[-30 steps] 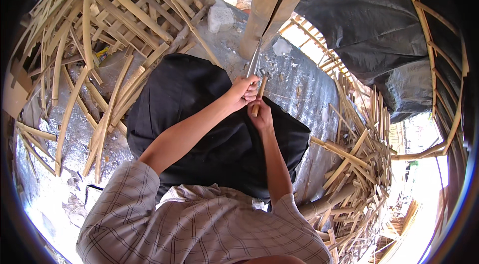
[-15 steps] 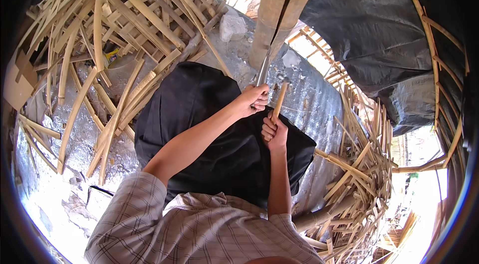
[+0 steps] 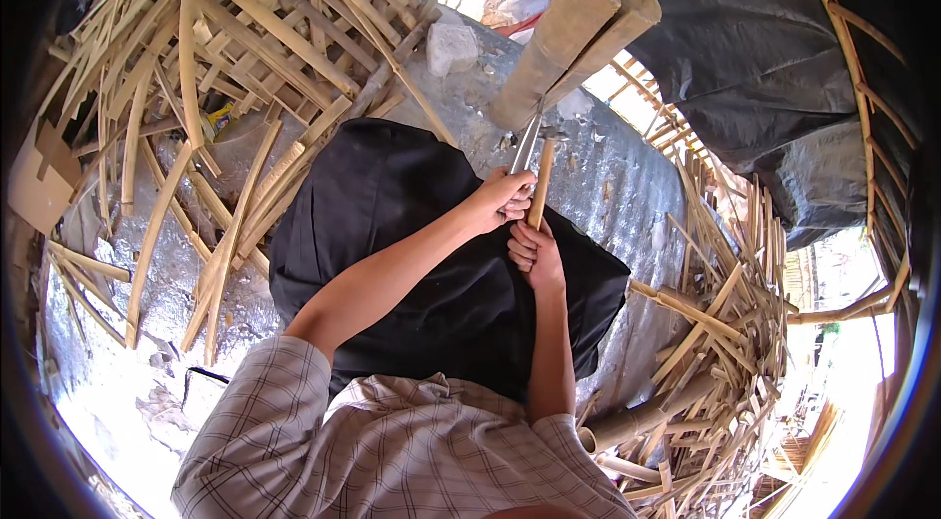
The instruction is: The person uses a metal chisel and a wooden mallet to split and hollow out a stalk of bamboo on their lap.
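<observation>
Bamboo culm [image 3: 554, 37] leans farther right than before, on the far side, its long split open, halves seemingly not yet separated. Left hand [image 3: 504, 199] grips a metal blade [image 3: 521, 154], right hand [image 3: 534, 256] a hammer [image 3: 541, 188].

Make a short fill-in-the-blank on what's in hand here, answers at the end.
1. The right hand grips a ____ by its wooden handle.
2. The shiny metal tool is held in the person's ____ hand.
3. The cloth beneath the forearms is ____ in colour.
4. The large split tube beyond the hands is made of ____.

Missing words: hammer; left; black; bamboo.
</observation>
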A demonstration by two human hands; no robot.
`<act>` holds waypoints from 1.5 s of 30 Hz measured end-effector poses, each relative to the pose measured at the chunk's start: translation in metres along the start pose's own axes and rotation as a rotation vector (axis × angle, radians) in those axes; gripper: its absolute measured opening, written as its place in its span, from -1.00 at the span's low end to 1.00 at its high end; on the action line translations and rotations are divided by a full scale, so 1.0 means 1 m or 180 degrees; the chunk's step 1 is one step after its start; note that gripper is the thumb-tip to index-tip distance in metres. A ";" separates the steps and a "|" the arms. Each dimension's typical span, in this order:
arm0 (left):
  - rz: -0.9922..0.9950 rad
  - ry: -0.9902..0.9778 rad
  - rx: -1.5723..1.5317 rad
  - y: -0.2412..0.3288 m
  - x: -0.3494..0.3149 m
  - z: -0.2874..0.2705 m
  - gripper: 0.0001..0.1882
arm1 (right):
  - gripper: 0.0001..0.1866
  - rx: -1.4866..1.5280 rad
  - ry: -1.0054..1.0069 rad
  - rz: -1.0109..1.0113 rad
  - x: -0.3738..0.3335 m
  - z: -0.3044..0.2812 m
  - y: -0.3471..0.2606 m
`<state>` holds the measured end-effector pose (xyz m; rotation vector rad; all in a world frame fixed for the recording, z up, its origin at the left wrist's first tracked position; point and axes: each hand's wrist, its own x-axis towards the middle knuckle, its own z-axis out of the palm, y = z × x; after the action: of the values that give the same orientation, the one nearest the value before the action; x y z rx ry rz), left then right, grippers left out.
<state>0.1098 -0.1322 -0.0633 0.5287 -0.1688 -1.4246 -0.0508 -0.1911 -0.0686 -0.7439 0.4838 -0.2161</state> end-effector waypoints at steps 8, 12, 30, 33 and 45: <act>-0.0004 0.0355 0.0633 0.038 -0.003 0.005 -0.70 | -0.91 0.0436 0.0102 0.0436 0.021 -0.027 0.010; -0.0115 0.0317 0.0746 0.055 -0.007 0.000 -0.71 | -0.95 0.0374 0.0291 -0.0103 0.011 -0.009 0.006; -0.0213 0.0208 0.0666 0.007 0.008 0.006 -0.72 | -0.69 -0.0391 0.0768 -0.1537 -0.022 0.039 -0.021; -0.0119 0.0268 0.0795 -0.003 0.017 0.009 -0.74 | -0.76 -0.2539 0.1942 -0.2835 -0.011 0.024 -0.034; 0.0032 0.0065 0.0741 -0.044 0.030 0.005 -0.78 | -0.78 -0.3793 0.2647 -0.3101 -0.018 0.029 -0.024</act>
<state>0.0729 -0.1653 -0.0848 0.7320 -0.3232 -1.3973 -0.0521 -0.1850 -0.0271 -2.0639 1.0256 -1.2454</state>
